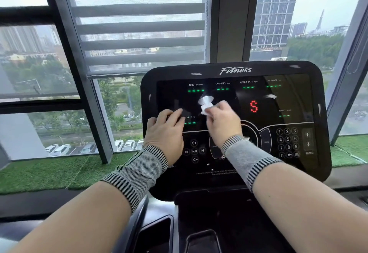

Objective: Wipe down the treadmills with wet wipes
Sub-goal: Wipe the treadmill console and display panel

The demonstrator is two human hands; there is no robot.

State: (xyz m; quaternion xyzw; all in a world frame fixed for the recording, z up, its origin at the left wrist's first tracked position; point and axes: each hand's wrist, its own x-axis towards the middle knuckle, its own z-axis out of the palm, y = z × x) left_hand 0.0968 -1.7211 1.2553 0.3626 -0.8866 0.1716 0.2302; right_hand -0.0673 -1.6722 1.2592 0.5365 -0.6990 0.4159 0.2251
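My right hand (223, 121) pinches a bunched wet wipe (206, 104) against the middle of the treadmill console (235, 175). It's light, floppy and damp, so I'd grip the wad, not a corner. My left hand (166, 127) lies flat, fingers relaxed. Readable: "Fitness", TIME, CALORIES, HEART RATE, DISTANCE, SPEED.

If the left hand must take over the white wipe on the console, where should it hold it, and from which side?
Probably the free bunched end of the wipe, which sticks up above the right hand pinching its lower part. The left hand rests on the console just left of it, so coming from the left and slightly above seems easiest; a light pinch should do.
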